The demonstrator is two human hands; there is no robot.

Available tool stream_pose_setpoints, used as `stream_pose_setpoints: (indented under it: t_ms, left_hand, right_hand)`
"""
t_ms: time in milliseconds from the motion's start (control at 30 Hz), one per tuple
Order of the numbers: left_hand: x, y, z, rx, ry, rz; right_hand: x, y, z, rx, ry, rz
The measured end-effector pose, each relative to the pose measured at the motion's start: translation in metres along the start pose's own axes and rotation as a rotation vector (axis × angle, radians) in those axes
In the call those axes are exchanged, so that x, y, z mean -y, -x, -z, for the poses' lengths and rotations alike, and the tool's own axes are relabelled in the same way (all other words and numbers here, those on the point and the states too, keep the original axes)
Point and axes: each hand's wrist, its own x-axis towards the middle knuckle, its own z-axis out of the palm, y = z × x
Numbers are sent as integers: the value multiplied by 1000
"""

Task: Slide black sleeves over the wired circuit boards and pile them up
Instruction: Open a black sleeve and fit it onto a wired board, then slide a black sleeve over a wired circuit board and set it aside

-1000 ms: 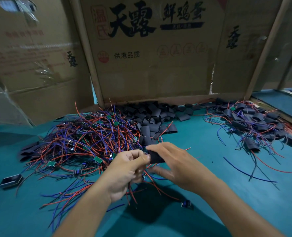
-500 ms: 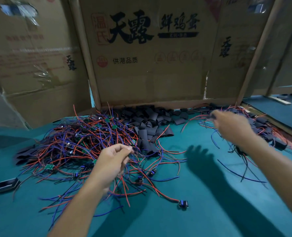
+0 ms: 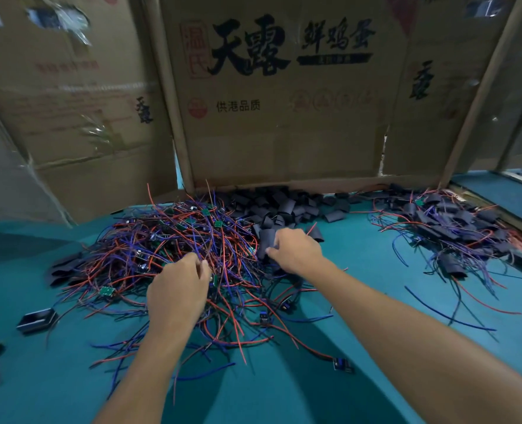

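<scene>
Teal table [image 3: 360, 270]: wired boards [image 3: 174, 240] tangled red-blue; black sleeves [image 3: 284, 206] heaped flat.

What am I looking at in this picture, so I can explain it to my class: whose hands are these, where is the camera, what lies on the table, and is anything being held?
No machine is here: a person works with two bare hands, and the camera sits on their head, looking forward and down. On the teal table lie three heaps. In the middle-left is a tangle of red and blue wires with small green circuit boards. Behind it lies a pile of loose black sleeves. Far right is a pile of finished, sleeved boards. The left hand reaches into the wire tangle, fingers curled among wires; whether it grips one is unclear. The right hand pinches a black sleeve at the pile's near edge. Cardboard boxes stand behind.
</scene>
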Motion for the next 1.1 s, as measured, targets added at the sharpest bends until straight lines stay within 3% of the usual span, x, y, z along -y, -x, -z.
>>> stream_pose_setpoints:
  t_ms: [133, 233, 300, 433, 567, 800, 967, 1100]
  left_hand:
    - [-1, -1, 8, -17, 118, -35]
    - [-23, 11, 10, 104, 365, -271]
    - [-39, 23, 8, 217, 423, -413]
    - [-57, 40, 1, 297, 571, -485]
    - [-59, 41, -1, 236, 625, -503]
    - [-52, 32, 11, 198, 725, -431]
    - [-46, 19, 19, 202, 736, -389]
    - [-33, -52, 16, 139, 455, -279]
  right_hand:
    - [-11, 18, 19, -216, -352, -42]
    - [-16, 45, 28, -350, -628, -36]
    - [-12, 68, 20, -252, -795, -50]
    - [-2, 100, -1, -84, -1039, -101]
    - [3, 110, 4, 26, -1355, -153]
    - [-13, 109, 14, 385, -1732, 3]
    - [-19, 102, 8, 352, -1815, -49]
    - [-21, 95, 7, 244, -1865, -120]
